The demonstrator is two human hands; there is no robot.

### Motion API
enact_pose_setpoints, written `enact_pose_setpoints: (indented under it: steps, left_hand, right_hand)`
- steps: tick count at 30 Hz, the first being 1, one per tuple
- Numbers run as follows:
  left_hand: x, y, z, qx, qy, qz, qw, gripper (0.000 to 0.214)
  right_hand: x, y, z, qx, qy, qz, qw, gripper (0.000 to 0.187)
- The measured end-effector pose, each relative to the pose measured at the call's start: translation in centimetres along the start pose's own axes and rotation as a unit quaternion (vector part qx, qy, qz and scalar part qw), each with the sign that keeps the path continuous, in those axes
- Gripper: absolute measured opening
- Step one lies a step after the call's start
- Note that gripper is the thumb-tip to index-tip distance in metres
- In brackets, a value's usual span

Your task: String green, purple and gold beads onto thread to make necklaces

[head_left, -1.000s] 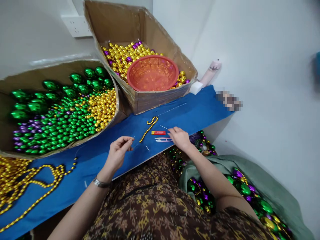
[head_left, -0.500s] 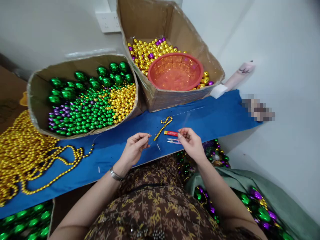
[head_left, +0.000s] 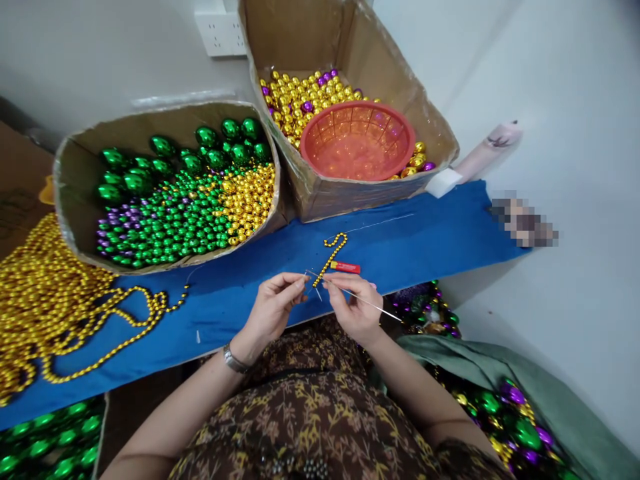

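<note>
- Nearest you is your patterned dress (head_left: 295,413), with an open green sack (head_left: 565,393) of shiny beads down at your right side.
- A watch (head_left: 235,359) sits on your left wrist.
- Your left hand (head_left: 273,307) pinches a tiny pale thing (head_left: 307,272) between thumb and forefinger; it is too small to name.
- Your right hand (head_left: 357,313) grips a long needle (head_left: 387,311), which slants across your fingers, one end close to your left fingertips.
- Just beyond your hands, a short string of gold beads (head_left: 336,250) lies on the blue cloth (head_left: 440,227), curled at its far end, with a fine thread (head_left: 383,222) stretching off to the right.
- A red and yellow lighter (head_left: 346,267) rests just right of those beads.
- To your left is a heap of gold bead strings (head_left: 65,293), one loop trailing towards you.
- Past it stands a box of green, gold and purple beads (head_left: 195,213).
- Farther back, a taller box (head_left: 350,200) holds gold and purple balls (head_left: 287,100), a red basket (head_left: 357,147) sitting on them.
- A socket (head_left: 220,33) is on the wall behind.
</note>
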State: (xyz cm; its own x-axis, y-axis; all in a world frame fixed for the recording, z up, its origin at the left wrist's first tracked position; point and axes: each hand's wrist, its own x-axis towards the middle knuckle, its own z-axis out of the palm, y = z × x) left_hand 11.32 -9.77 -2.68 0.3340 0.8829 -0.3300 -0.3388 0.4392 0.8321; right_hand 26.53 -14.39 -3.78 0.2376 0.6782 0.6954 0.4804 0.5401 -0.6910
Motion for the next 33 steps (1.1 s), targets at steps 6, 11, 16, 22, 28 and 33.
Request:
enact_pose_setpoints:
  steps: [6,11,16,22,28,33]
  left_hand:
    - [0.07,0.05,0.01,0.0,0.004,-0.001,1.0,0.024]
    - [0.07,0.13,0.03,0.001,0.011,-0.002,1.0,0.025]
    - [0.12,-0.04,-0.14,-0.005,0.007,-0.001,1.0,0.024]
    - [0.08,-0.04,-0.21,0.002,0.01,0.001,1.0,0.024]
    - [0.15,0.01,-0.15,-0.015,0.007,-0.013,1.0,0.026]
    - [0.41,0.09,-0.22,-0.06,-0.014,-0.044,0.997,0.03]
  right_hand:
    - [0.03,-0.09,0.04,-0.025,-0.011,-0.05,0.998,0.03]
    - [0.04,-0.08,0.02,-0.038,-0.02,-0.064,0.997,0.028]
    - [0.26,-0.32,-0.06,-0.042,-0.034,-0.067,0.996,0.029]
    - [0.3,-0.35,-0.14,-0.041,-0.043,-0.073,0.996,0.027]
    - [-0.06,-0.14,-0.04,-0.051,-0.05,-0.084,0.994,0.026]
    - [-0.17,0.1,0.16,-0.052,-0.055,-0.103,0.992,0.026]
